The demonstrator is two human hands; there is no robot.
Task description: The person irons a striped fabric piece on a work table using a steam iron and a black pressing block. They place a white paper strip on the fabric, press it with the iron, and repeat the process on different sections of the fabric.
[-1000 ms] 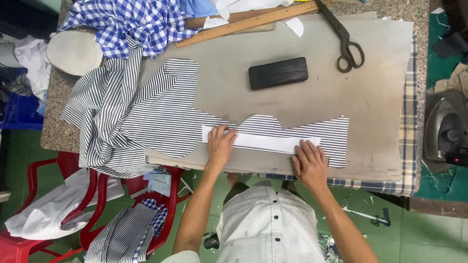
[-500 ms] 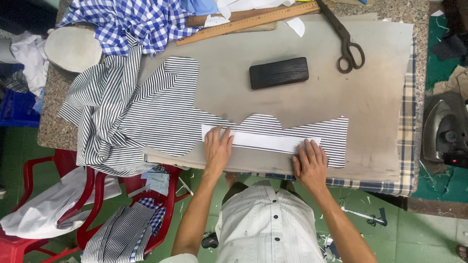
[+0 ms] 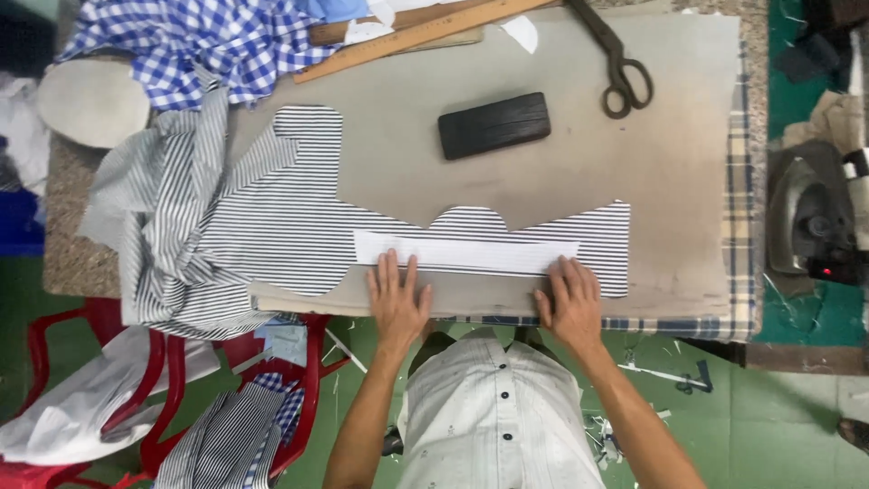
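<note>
Both bare forearms reach up from the bottom of the view, angling slightly outward from the torso, elbows low and wrists straight. The left hand (image 3: pixel 396 303) lies palm down and flat, its 4 fingers (image 3: pixel 391 270) extended and close together, pointing away from the body, the thumb spread out to the side. The right hand (image 3: pixel 570 306) lies the same way, palm down, fingers (image 3: pixel 568 272) straight and slightly fanned. The 2 hands are well apart, level with each other, neither curled around anything.

green floor (image 3: pixel 797 426) | red plastic chair (image 3: pixel 54 335) | grey worktable (image 3: pixel 670 154)
</note>
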